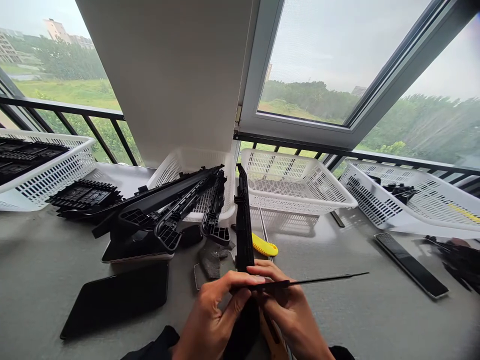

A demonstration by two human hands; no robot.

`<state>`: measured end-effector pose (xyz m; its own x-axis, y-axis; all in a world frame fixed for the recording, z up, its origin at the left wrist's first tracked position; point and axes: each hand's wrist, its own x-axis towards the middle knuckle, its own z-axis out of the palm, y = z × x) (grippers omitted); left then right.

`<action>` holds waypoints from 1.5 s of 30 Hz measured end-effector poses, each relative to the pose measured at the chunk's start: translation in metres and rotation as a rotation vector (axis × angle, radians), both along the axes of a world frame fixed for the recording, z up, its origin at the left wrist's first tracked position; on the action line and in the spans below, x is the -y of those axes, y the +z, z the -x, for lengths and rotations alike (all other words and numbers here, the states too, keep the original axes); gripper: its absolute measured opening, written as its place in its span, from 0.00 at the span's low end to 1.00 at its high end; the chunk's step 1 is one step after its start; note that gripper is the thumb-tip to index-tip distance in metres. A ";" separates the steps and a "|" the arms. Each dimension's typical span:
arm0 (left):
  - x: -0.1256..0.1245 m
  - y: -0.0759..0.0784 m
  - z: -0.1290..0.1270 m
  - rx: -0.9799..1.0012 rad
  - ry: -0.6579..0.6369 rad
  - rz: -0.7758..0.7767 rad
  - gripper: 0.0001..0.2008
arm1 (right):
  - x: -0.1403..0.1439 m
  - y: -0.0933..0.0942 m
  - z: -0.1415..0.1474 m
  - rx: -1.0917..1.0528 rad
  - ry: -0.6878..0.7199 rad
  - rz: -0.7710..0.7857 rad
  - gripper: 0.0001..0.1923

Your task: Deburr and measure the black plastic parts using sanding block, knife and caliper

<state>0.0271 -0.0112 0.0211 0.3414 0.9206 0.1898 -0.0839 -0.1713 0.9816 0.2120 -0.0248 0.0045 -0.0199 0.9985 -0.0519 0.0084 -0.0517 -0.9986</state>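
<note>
Both hands meet at the lower middle. My left hand (213,305) is closed, its thumb and forefinger pinching the near end of a thin black plastic strip (322,279) that points right. My right hand (288,310) is closed around the same strip, its fingers bent above and below. A long black plastic part (244,225) stretches away from me behind the fingers; its lower portion is partly hidden by my hands. Just right of that part lies a yellow-handled tool (264,246). Below my right hand an orange-brown object (273,337) shows only in part.
More long black plastic parts (180,200) lean on a white basket (172,167). Further white baskets (296,202) line the window side. A black tablet-like slab (116,300) lies left, a dark phone-like bar (412,265) right. A grey cloth (210,260) is near my left hand.
</note>
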 end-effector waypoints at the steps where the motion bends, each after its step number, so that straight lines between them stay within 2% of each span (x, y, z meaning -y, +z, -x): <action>1: 0.000 -0.001 0.001 -0.051 0.020 -0.048 0.11 | 0.000 0.000 0.000 0.019 -0.001 -0.002 0.17; 4: -0.001 -0.007 0.002 -0.139 0.079 -0.163 0.14 | -0.001 0.002 0.001 0.011 0.013 0.009 0.18; 8: -0.003 -0.016 0.004 -0.202 0.099 -0.295 0.20 | -0.004 0.005 0.003 -0.042 0.023 0.023 0.09; 10: -0.004 -0.018 0.005 -0.254 0.123 -0.314 0.21 | -0.006 0.006 0.004 -0.073 0.011 0.018 0.06; 15: -0.004 -0.024 0.006 -0.346 0.274 -0.274 0.21 | -0.006 0.004 0.007 -0.114 0.002 0.066 0.11; 20: -0.006 -0.033 0.008 -0.324 0.349 -0.175 0.20 | -0.005 0.002 0.006 -0.113 0.005 0.079 0.15; 23: -0.009 -0.033 0.010 -0.325 0.379 -0.097 0.18 | -0.005 0.003 0.005 -0.112 0.018 0.082 0.19; 32: -0.019 -0.029 0.017 -0.295 0.332 0.022 0.15 | -0.009 -0.002 -0.007 -0.283 -0.125 0.143 0.22; 39: -0.021 -0.029 0.022 -0.599 0.317 -0.116 0.19 | -0.010 -0.005 -0.006 -0.448 -0.163 0.208 0.22; 42: -0.021 -0.025 0.022 -0.643 0.297 -0.164 0.19 | -0.012 -0.007 -0.006 -0.482 -0.108 0.197 0.19; 45: -0.021 -0.021 0.023 -0.637 0.280 -0.148 0.19 | -0.014 -0.008 -0.008 -0.487 -0.083 0.214 0.18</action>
<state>0.0045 0.0102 -0.0001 0.1820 0.9700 0.1614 0.5655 -0.2375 0.7898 0.2200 -0.0109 -0.0031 -0.0144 0.9658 -0.2590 -0.4662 -0.2356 -0.8527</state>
